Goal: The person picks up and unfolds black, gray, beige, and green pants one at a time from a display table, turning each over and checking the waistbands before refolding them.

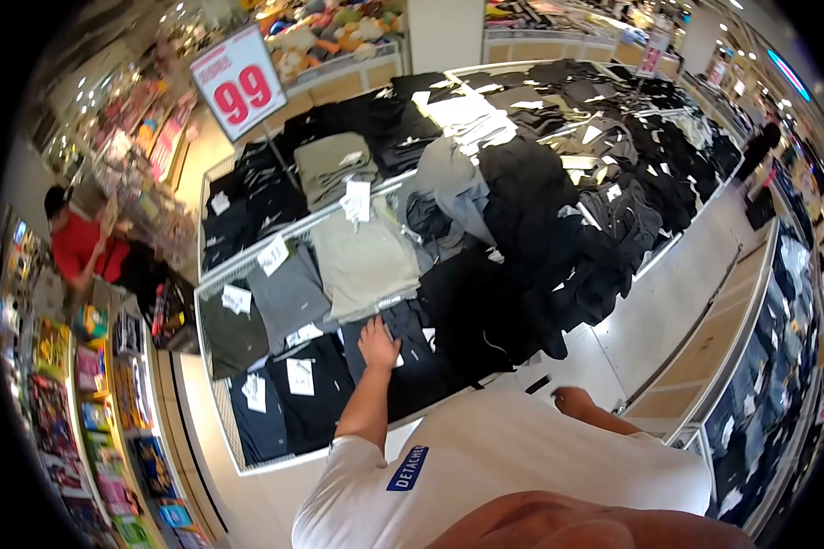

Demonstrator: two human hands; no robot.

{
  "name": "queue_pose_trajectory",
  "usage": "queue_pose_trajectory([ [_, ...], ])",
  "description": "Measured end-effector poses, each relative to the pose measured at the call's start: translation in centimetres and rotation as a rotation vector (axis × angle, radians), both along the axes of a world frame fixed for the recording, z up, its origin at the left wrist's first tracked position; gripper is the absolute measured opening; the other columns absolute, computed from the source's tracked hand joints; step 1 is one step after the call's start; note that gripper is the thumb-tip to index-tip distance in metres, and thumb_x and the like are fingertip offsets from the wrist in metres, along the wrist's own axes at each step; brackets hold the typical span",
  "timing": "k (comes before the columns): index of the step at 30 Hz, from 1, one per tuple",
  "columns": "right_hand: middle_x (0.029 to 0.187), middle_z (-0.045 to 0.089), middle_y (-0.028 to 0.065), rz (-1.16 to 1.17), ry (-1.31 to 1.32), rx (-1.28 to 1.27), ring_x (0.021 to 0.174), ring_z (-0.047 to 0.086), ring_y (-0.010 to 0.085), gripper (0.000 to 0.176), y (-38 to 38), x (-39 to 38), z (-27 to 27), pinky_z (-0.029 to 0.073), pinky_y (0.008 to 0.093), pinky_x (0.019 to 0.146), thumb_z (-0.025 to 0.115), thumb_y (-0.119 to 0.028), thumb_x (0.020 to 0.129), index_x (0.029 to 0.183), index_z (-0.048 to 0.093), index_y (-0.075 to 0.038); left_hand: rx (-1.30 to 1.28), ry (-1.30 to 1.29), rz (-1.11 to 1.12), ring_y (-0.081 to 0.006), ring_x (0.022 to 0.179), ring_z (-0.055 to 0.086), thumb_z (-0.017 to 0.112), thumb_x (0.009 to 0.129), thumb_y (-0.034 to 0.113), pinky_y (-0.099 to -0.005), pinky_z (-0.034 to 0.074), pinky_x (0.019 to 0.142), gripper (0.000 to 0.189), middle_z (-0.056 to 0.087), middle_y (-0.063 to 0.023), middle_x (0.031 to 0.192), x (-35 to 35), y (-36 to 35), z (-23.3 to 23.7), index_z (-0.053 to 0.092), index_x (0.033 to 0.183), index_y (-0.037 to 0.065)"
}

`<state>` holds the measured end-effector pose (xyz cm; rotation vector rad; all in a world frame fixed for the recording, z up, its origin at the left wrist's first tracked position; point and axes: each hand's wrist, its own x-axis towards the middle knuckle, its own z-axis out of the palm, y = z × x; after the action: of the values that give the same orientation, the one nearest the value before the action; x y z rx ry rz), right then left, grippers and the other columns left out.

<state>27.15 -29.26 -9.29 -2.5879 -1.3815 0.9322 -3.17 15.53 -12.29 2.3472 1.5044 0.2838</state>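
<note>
My left hand point(378, 345) lies flat with fingers stretched on a dark grey folded garment point(410, 328) near the front of the display bin. Just beyond its fingertips is a light beige folded garment point(366, 261), with a grey folded garment point(286, 291) to its left. Black folded garments point(316, 389) with white tags are left of my wrist. My right hand point(572, 400) hangs low at my side, past the bin's front corner, fingers curled in; what it holds, if anything, I cannot tell. Loose black garments point(494, 302) are heaped between the two hands.
A white wire-edged bin point(224, 421) holds the clothing. A "99" sign point(238, 82) stands on its left part. Another clothing bin point(705, 403) is close on my right. Shelves of packaged goods point(101, 412) are at left, near a person in red point(87, 240).
</note>
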Motion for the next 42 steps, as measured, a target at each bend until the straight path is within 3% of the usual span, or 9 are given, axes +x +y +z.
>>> queue_pose_trajectory([
  [4, 0.113, 0.072, 0.0138, -0.076, 0.100, -0.272, 0.105, 0.067, 0.0369, 0.030, -11.7, 3.6, -11.7, 0.055, 0.0454, 0.088, 0.062, -0.026, 0.085, 0.110, 0.074, -0.014, 0.046, -0.029, -0.035, -0.0393, 0.132, 0.044, 0.081, 0.073, 0.022, -0.0491, 0.039, 0.109, 0.074, 0.045, -0.0176, 0.145, -0.7, -1.3, 0.7, 0.048, 0.137, 0.005],
  [8, 0.111, 0.073, 0.0114, 0.717, -0.003, -0.629, 0.103, 0.068, 0.0360, 0.027, -18.7, 6.7, -17.3, 0.057, 0.0456, 0.084, 0.069, -0.017, 0.082, 0.107, 0.075, -0.012, 0.107, -0.107, -0.056, -0.0425, 0.130, 0.045, 0.080, 0.073, 0.014, -0.0462, 0.042, 0.108, 0.057, 0.045, -0.0249, 0.142, -3.2, -4.2, 0.1, 0.053, 0.122, 0.004],
  [11, 0.111, 0.073, 0.0118, 0.449, -0.099, -0.562, 0.103, 0.068, 0.0347, 0.025, -22.5, 8.5, -23.7, 0.057, 0.0462, 0.084, 0.068, -0.016, 0.082, 0.106, 0.076, -0.012, 0.056, -0.020, -0.019, -0.0422, 0.125, 0.048, 0.072, 0.077, 0.012, -0.0464, 0.045, 0.104, 0.045, 0.050, -0.0222, 0.134, -4.8, -6.9, -1.0, 0.055, 0.119, 0.005],
  [19, 0.119, 0.070, 0.0143, 0.330, -0.042, -0.349, 0.110, 0.065, 0.0366, 0.031, -17.7, 5.8, -15.9, 0.053, 0.0458, 0.094, 0.062, -0.027, 0.088, 0.110, 0.075, -0.010, -0.079, 0.278, 0.210, -0.0390, 0.117, 0.054, 0.060, 0.090, 0.012, -0.0474, 0.051, 0.095, 0.051, 0.051, -0.0163, 0.128, -6.4, -13.1, -2.6, 0.052, 0.139, 0.024],
  [21, 0.122, 0.069, 0.0149, -0.333, 0.259, -0.138, 0.112, 0.063, 0.0374, 0.033, -17.0, 4.6, -10.7, 0.050, 0.0460, 0.097, 0.059, -0.030, 0.090, 0.111, 0.075, -0.010, -0.086, 0.304, 0.222, -0.0394, 0.117, 0.055, 0.058, 0.091, 0.012, -0.0472, 0.051, 0.096, 0.054, 0.050, -0.0168, 0.128, -6.1, -12.8, -3.0, 0.049, 0.142, 0.026],
  [24, 0.123, 0.069, 0.0145, -0.457, 0.323, -0.121, 0.114, 0.062, 0.0373, 0.033, -18.8, 4.8, -11.6, 0.049, 0.0464, 0.098, 0.058, -0.028, 0.089, 0.112, 0.075, -0.011, -0.140, 0.339, 0.264, -0.0407, 0.114, 0.058, 0.055, 0.093, 0.011, -0.0475, 0.051, 0.097, 0.063, 0.050, -0.0191, 0.129, -4.9, -12.6, -1.2, 0.042, 0.151, 0.032],
  [28, 0.092, 0.075, 0.0097, -0.389, 0.229, -0.079, 0.083, 0.073, 0.0250, 0.029, -24.9, 6.0, -16.4, 0.058, 0.0391, 0.077, 0.064, -0.028, 0.088, 0.108, 0.074, -0.009, -0.021, 0.081, 0.446, -0.0454, 0.108, 0.060, 0.056, 0.087, 0.006, -0.0486, 0.050, 0.094, 0.069, 0.052, -0.0256, 0.123, -4.6, -12.4, -1.6, 0.043, 0.151, 0.028],
  [31, 0.119, 0.070, 0.0135, 0.579, -0.146, -0.421, 0.107, 0.065, 0.0379, 0.031, -30.8, 7.5, -22.5, 0.054, 0.0440, 0.090, 0.062, -0.032, 0.090, 0.109, 0.075, -0.012, 0.090, -0.203, 0.616, -0.0471, 0.103, 0.061, 0.056, 0.084, 0.004, -0.0497, 0.049, 0.094, 0.070, 0.054, -0.0285, 0.121, -5.0, -13.1, -0.6, 0.042, 0.151, 0.018],
  [42, 0.117, 0.070, 0.0153, -0.132, 0.203, -0.147, 0.108, 0.065, 0.0378, 0.032, -29.9, 9.7, -18.1, 0.054, 0.0441, 0.090, 0.060, -0.033, 0.091, 0.108, 0.075, -0.011, 0.086, -0.988, 0.871, -0.0341, 0.130, 0.051, 0.067, 0.084, 0.015, -0.0357, 0.037, 0.112, 0.067, 0.050, -0.0221, 0.145, -10.4, -14.8, -6.7, 0.045, 0.145, -0.001],
])
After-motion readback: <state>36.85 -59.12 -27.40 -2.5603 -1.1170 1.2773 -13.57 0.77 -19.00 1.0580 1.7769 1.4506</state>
